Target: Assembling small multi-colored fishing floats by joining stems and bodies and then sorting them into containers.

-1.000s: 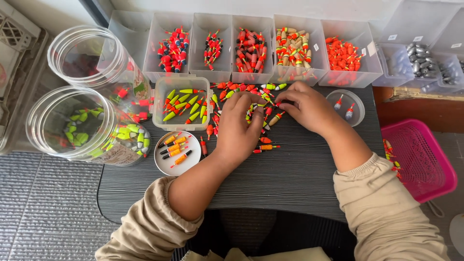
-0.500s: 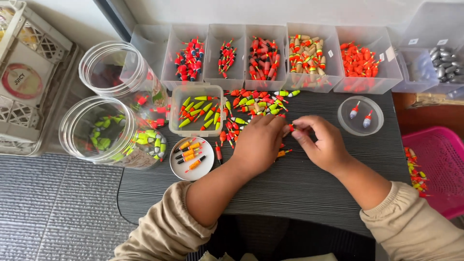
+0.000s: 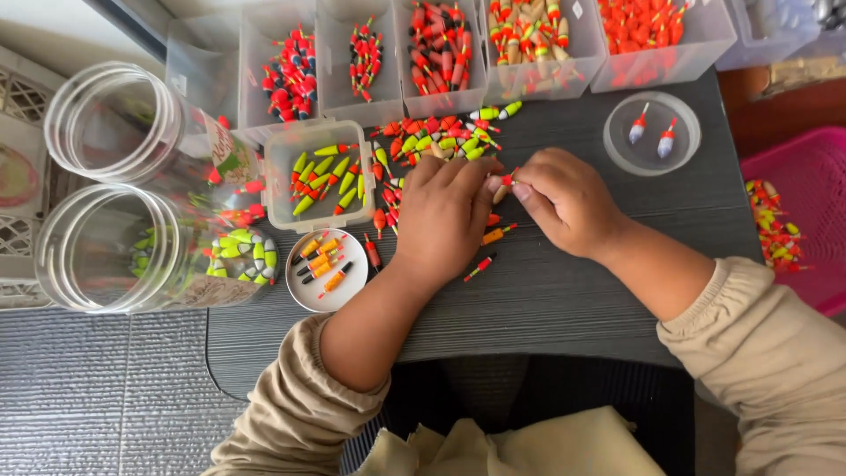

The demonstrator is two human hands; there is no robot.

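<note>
My left hand (image 3: pixel 443 219) lies knuckles up on the dark table (image 3: pixel 564 291), over the near edge of a loose pile of small fishing floats (image 3: pixel 434 141). My right hand (image 3: pixel 564 198) meets it fingertip to fingertip. Between the fingertips of both hands sits one small float (image 3: pixel 504 183) with a red tip and a pale body. A few single floats (image 3: pixel 480 266) lie on the table just below the hands. What is under my left palm is hidden.
A square tub of yellow-green floats (image 3: pixel 319 174) and a round lid of orange floats (image 3: pixel 328 269) sit left of the hands. Another round lid (image 3: pixel 652 134) holds two floats. Clear bins (image 3: pixel 441 53) line the back; two big jars (image 3: pixel 115 247) lie at left, a pink basket (image 3: pixel 797 220) at right.
Both hands have drawn together from the pile toward the table's middle and now pinch one float between them. The camera has moved closer and shifted left.
</note>
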